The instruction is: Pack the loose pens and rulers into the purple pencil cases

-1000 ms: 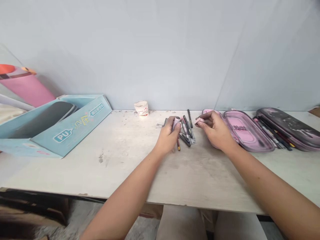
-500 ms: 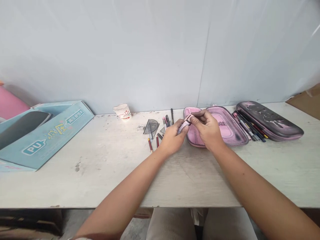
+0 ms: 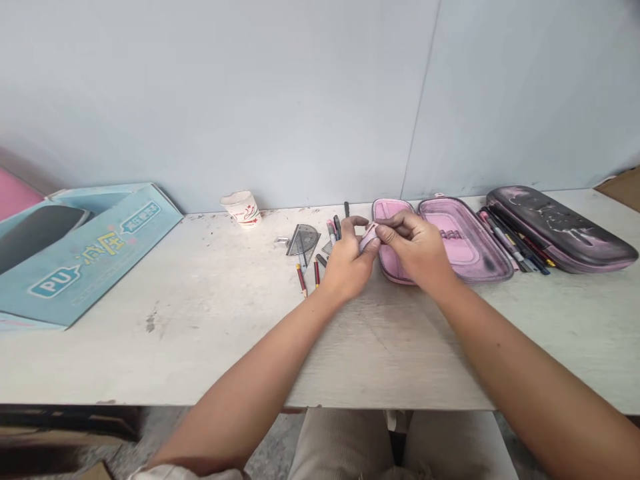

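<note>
bright, even, flat light fills the frame, with no clear source, and the pale wall [image 3: 250, 100] shows no hard shadows. soft shade lies under the left hand [image 3: 347, 260] and right hand [image 3: 415, 247], whose edges look slightly blurred. a dull sheen crosses the dark pencil case [image 3: 560, 223] at the right. wide-angle distortion bends the white table [image 3: 150, 373] toward the lower corners, and the floor [image 3: 270, 453] below it falls dim.

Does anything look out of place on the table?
Loose pencils and a protractor lie scattered left of the open pink pencil case, and pens lie loose on the table beside the dark case. The dark case looks worn and blotchy.
</note>
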